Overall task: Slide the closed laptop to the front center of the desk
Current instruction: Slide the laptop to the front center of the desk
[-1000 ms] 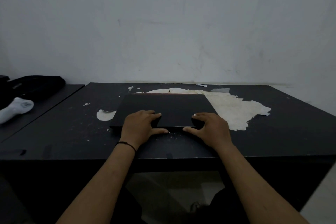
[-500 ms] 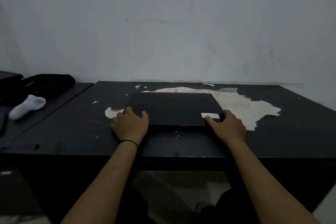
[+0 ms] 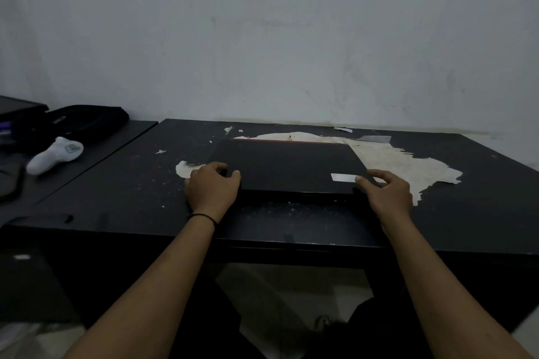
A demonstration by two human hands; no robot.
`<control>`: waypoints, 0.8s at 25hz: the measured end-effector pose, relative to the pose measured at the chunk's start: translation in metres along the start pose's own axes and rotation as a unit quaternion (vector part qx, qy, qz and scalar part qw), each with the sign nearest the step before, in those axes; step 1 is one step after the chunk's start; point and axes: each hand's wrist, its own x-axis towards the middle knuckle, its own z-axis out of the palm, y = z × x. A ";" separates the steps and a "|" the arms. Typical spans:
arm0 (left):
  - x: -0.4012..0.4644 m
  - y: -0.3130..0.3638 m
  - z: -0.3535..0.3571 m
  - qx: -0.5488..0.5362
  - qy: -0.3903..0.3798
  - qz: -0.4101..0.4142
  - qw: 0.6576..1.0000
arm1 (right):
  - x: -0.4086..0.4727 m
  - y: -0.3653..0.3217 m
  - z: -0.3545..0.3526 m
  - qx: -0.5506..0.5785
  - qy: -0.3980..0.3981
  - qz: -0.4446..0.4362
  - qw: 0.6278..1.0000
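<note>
A closed black laptop [image 3: 287, 165] lies flat in the middle of the black desk [image 3: 481, 198], a white sticker near its front right corner. My left hand [image 3: 211, 188] grips the laptop's front left corner, thumb on the lid. My right hand [image 3: 385, 191] holds the front right corner, thumb by the sticker. A strip of bare desk separates the laptop from the desk's front edge.
The desk top has a large worn pale patch [image 3: 408, 166] behind and to the right of the laptop. On a lower side table to the left sit a white handheld controller [image 3: 55, 154] and a black bag [image 3: 84, 121]. The wall stands close behind.
Both hands moved from the middle of the laptop's front edge out to its front corners. The sticker became visible. The laptop looks about where it was.
</note>
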 end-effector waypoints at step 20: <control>-0.076 -0.011 -0.046 0.019 0.062 0.073 0.995 | -0.078 -0.001 -0.040 -0.007 0.086 -0.027 0.996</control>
